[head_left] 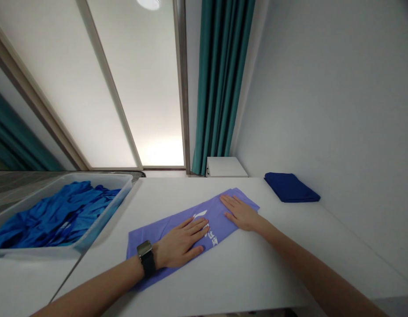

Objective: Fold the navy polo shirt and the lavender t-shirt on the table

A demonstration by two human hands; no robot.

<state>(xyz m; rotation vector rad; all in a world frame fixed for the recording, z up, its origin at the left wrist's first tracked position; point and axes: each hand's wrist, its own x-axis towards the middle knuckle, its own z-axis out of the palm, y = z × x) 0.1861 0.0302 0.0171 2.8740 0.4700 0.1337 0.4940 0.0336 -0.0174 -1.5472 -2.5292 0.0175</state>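
A folded purple cloth [177,222] with white printing lies slantwise on the white table [243,277]; it looks like a garment or a printed bag. My left hand [182,242], with a dark watch [146,257] on its wrist, rests flat on the cloth's middle and covers part of the print. Near the cloth's far right end, my right hand [242,213] presses down flat with fingers stretched out. Neither hand grips anything.
On the left stands a translucent white bin [127,187] with crumpled blue clothes [68,211] inside. A folded navy cloth [290,188] lies at the back right by the wall [339,110]. Behind the table are a small white cabinet [226,166] and a teal curtain [220,88].
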